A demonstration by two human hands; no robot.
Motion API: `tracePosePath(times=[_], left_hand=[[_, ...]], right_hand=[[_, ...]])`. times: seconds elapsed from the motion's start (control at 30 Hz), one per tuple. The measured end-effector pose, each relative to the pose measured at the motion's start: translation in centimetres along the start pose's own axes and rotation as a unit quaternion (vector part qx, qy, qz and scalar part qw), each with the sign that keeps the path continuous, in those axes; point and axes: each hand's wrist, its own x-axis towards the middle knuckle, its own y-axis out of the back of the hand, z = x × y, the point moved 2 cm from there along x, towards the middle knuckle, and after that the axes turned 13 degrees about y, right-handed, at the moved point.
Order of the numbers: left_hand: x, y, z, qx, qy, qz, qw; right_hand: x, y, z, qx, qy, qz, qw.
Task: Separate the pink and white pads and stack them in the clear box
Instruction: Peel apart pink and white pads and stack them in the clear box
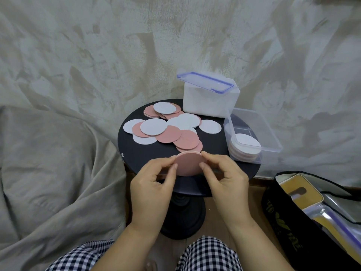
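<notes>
Fingertips point(172, 166) of left hand point(154, 180) and right hand point(224, 177) curled in and pinching opposite edges of one round pad point(188, 163). Held upright just above the near rim of the table, pink face toward the camera, matte and flat, with a thin paler line along its top edge. Thumb and forefinger of each hand on the disc, remaining fingers loosely bent behind.

Just beyond, on a small round black table point(148, 153): loose pads point(168, 128), pink and white discs of one size, overlapping in a scattered heap.

To the right, partly over the table's edge: clear box point(273, 141), open, with a neat stack point(247, 147) in its near corner, white disc on top, pinkish and white edges alternating below.

Behind the heap: white container point(211, 102) with a clear, blue-trimmed lid point(205, 82) resting askew on top.

Lower right, on the floor: black bag point(283, 208) with yellow lettering, too warped to read.

All around: crumpled pale cloth point(78, 55). At the bottom edge: checked trousers point(211, 255).
</notes>
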Motion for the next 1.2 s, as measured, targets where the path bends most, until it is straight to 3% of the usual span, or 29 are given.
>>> tracePosePath(times=[0.2,0.4,0.67,0.9,1.2], left_hand=[[1.0,-1.8,1.8,-0.014,0.037,-0.067,0.997],[2.0,-7.5,3.9,0.06,0.049,-0.221,0.972],[3.3,-12.4,4.1,0.077,0.04,-0.258,0.962],[3.3,-13.0,3.3,0.041,0.035,-0.243,0.969],[3.0,-12.8,3.3,0.061,0.022,-0.242,0.968]], right_hand=[[2.5,3.5,0.5,0.083,-0.121,-0.028,0.989],[8.8,10.8,3.0,0.095,-0.187,-0.018,0.978],[13.2,13.5,7.8,-0.002,-0.291,-0.221,0.931],[14.2,11.8,8.9,-0.025,-0.269,-0.341,0.9],[14.1,10.0,9.3,-0.098,-0.211,-0.412,0.881]])
